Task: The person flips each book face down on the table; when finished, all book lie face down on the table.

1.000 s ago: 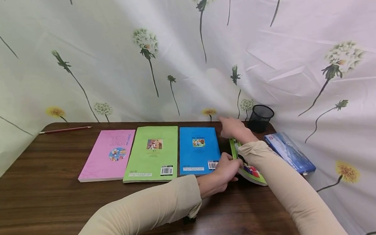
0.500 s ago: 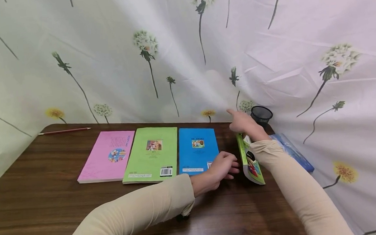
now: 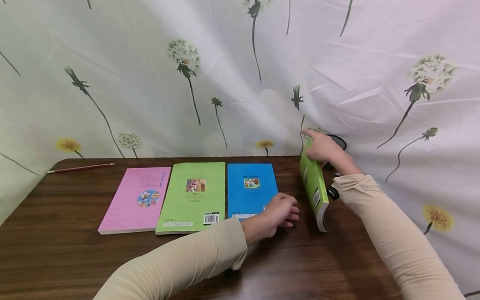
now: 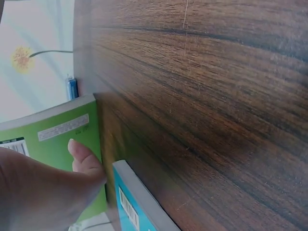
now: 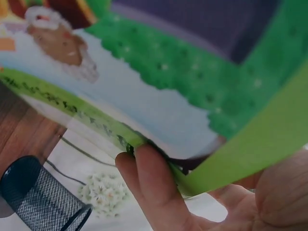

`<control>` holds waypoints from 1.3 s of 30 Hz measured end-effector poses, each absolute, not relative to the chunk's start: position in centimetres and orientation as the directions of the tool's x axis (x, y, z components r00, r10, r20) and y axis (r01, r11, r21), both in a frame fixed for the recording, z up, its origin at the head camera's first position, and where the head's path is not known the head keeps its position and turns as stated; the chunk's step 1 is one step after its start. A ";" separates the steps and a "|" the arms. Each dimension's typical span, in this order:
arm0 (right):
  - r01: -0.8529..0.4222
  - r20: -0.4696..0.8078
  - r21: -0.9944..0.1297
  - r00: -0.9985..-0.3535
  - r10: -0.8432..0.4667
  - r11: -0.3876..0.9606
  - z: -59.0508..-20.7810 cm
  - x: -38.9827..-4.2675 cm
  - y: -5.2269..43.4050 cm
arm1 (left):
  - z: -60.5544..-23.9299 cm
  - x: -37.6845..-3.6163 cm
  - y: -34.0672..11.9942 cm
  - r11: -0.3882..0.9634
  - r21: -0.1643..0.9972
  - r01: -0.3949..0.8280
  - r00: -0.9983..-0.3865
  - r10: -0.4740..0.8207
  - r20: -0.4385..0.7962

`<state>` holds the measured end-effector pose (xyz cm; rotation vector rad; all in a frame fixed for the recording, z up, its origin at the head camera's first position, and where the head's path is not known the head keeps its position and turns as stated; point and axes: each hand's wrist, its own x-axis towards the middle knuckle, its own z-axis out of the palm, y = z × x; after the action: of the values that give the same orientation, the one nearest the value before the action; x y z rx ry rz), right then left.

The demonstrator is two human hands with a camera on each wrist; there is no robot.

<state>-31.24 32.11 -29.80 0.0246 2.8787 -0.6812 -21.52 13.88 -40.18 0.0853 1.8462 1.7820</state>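
My right hand (image 3: 326,150) grips a green book (image 3: 314,182) near its far upper corner. The book stands steeply on edge, its back cover with a barcode facing left. In the right wrist view, fingers (image 5: 156,178) pinch the book's edge, and its illustrated front cover (image 5: 159,106) fills the upper part. My left hand (image 3: 278,214) is over the lower right corner of a blue book (image 3: 252,183), fingers loosely bent, holding nothing. A gap separates it from the raised book in the head view. Whether it touches the blue book I cannot tell.
Left of the blue book lie another green book (image 3: 191,201) and a pink book (image 3: 137,202). A pencil (image 3: 82,168) lies at the back left. Behind my right hand stands a black mesh cup (image 5: 45,202). A dandelion-print cloth (image 3: 226,68) borders the brown table (image 3: 44,263).
My left hand has let go of the green book and drawn back left. My right hand has moved right, tipping the book up so its back cover shows.
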 end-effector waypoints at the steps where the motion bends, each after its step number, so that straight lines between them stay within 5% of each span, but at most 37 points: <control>1: 0.057 -0.177 -0.447 -0.984 -0.026 0.893 -29.7 -31.2 32.4 | -40.2 -21.5 13.9 0.115 0.935 -0.336 -0.835 0.422 -0.352; 21: 0.185 -0.249 -0.809 -0.968 -0.039 0.558 -28.5 -30.3 35.8 | -40.5 -21.4 14.2 0.149 0.902 -0.406 -0.791 0.437 -0.428; 39: 0.166 -0.233 -0.813 -0.971 -0.052 0.558 -29.3 -30.3 37.7 | -40.4 -22.0 14.0 0.161 0.925 -0.344 -0.874 0.304 -0.378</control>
<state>-30.34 37.68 -29.32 0.0954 2.5630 -1.3739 -22.00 14.04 -40.41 -0.0377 1.9597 1.7625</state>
